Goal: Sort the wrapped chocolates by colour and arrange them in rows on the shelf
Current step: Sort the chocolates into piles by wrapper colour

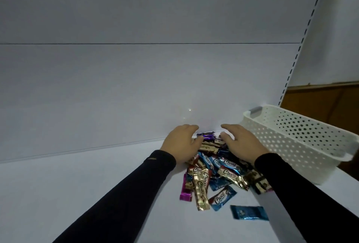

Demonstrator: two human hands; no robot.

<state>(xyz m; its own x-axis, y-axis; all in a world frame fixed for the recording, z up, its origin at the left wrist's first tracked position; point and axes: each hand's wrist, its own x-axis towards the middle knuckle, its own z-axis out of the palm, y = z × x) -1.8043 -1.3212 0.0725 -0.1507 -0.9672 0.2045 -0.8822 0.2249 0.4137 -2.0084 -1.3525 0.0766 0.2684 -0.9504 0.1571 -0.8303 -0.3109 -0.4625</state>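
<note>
A loose pile of wrapped chocolates (219, 167) lies on the white shelf (77, 194), in gold, blue, purple and dark wrappers. My left hand (181, 142) rests over the pile's far left side, fingers curved towards the back wall. My right hand (240, 141) rests over its far right side in the same way. Neither hand visibly grips a chocolate; the fingertips are partly hidden. A purple chocolate (185, 190) lies at the pile's left edge. One blue chocolate (249, 212) lies apart at the front right, and a gold one (201, 192) points towards me.
A white perforated plastic basket (303, 141) stands on the shelf just right of my right hand. The shelf's white back panel (136, 77) rises right behind the pile. A slotted upright (303, 48) and brown wood (320, 99) show at the right.
</note>
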